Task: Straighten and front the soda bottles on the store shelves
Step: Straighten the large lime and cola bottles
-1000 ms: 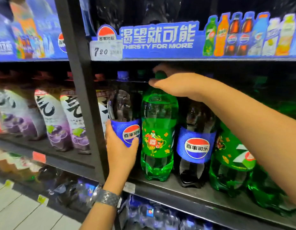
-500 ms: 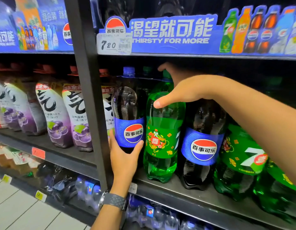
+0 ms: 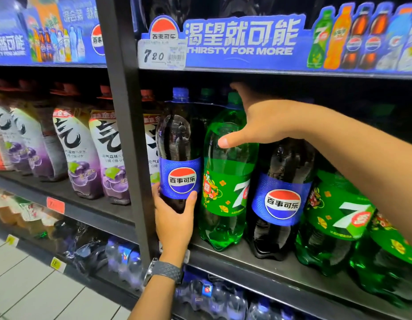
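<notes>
The left hand (image 3: 175, 218) grips the lower body of the tall plastic cola bottle (image 3: 180, 139), dark with a blue band label, which stands just right of the black metal shelf post (image 3: 121, 135) with its round logo facing out; a low hold likely steadies it for twisting; thumb at the label's right edge, fingers curled round the left, wrist rising from below. One place further from the post, the translucent green soda bottle (image 3: 225, 181) has its label turned partly aside; the right hand (image 3: 258, 121) clasps its shoulder, probably to rotate it, thumb stretched across the front, fingers hidden behind the neck, forearm reaching in from the right.
</notes>
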